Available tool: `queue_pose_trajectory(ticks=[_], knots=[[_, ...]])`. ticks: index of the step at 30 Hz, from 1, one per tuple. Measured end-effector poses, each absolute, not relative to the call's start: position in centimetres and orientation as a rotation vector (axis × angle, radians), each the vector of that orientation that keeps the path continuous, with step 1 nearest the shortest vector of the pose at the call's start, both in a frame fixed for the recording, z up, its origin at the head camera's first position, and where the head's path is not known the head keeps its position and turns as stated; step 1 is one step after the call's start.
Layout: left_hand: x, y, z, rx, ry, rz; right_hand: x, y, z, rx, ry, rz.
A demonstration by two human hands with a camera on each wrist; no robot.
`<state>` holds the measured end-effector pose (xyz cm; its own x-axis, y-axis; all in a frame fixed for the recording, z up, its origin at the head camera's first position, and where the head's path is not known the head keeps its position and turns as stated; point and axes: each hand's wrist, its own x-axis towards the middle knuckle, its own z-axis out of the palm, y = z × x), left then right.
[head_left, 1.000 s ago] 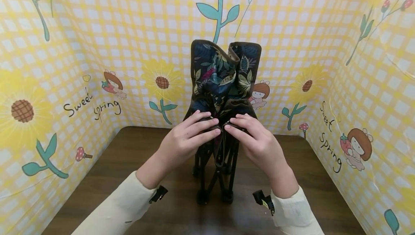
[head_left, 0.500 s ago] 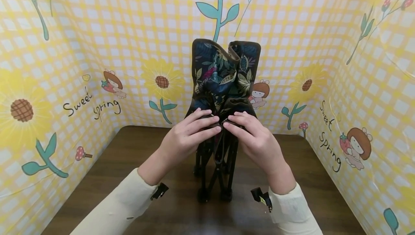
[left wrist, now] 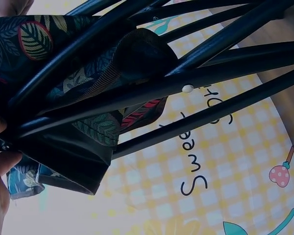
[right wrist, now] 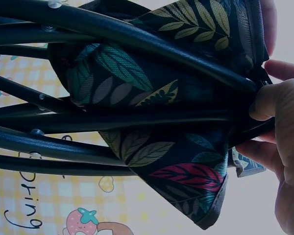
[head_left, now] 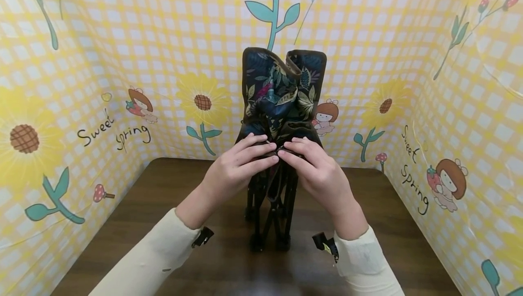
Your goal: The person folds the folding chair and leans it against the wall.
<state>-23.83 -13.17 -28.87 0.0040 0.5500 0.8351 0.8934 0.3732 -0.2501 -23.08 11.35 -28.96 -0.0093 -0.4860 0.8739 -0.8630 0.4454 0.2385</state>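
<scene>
A small folding chair [head_left: 282,91] stands upright in the head view, its dark leaf-print fabric bunched between black tube legs [head_left: 257,223]. My left hand [head_left: 229,169] grips the chair's front left corner from above. On the opposite front corner, my right hand [head_left: 323,169] holds on, its fingertips almost meeting those of the left. The right wrist view shows the thumb [right wrist: 264,103] and fingers pinching the corner where the tubes meet. In the left wrist view, fingertips [left wrist: 7,159] are at the fabric-covered corner, and most of that hand is out of frame.
The chair's feet stand on a dark wooden table [head_left: 135,241]. A yellow checked cloth [head_left: 171,51] with printed flowers and figures rises behind and along both sides. A small black device [head_left: 202,237] is strapped at the left wrist, another [head_left: 324,244] at the right.
My hands have come slightly closer together, the right one shifting left. The chair's front corners and legs have drawn in a little; the grip stays the same.
</scene>
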Motion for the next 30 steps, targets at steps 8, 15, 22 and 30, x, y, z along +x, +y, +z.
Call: queue_pose_trajectory(ticks=[8,15,22,30], knots=[[-23.9,-13.2,-29.0,-1.282,-1.661,-0.445,-23.2,11.5,-29.2,1.172,-1.686,0.419],[-23.7,-13.2,-29.2,-1.269,-1.652,-0.442,-23.0,12.0,-29.5,1.163,-1.705,0.425],[-23.3,-13.4,-29.0,-1.286,-1.656,-0.424,-22.7,12.3,-29.5,1.172,-1.707,0.429],[-22.9,-13.8,-28.8,-1.326,-1.647,-0.439,-22.2,12.7,-29.3,1.196,-1.718,0.426]])
